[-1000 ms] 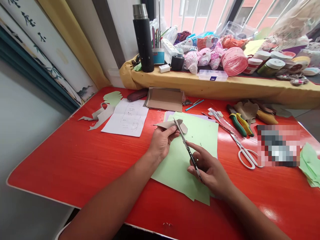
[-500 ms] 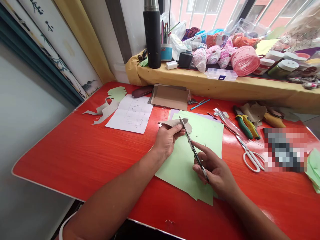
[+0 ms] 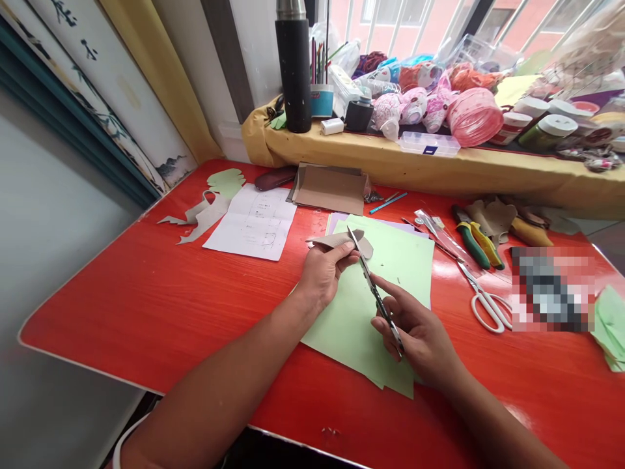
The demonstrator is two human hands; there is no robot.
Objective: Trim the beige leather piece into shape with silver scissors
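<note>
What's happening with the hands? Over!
Left hand: gripping grey piece. Right hand: holding black scissors, blades at piece. Green paper below. White scissors off right.

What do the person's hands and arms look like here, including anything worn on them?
The left hand and right hand are without gloves, and no ring, watch or bracelet shows on either. Both forearms are uncovered and show no visible markings. A narrow white edge, probably a short sleeve's hem, borders the left arm; no sleeve shows on the right.
</note>
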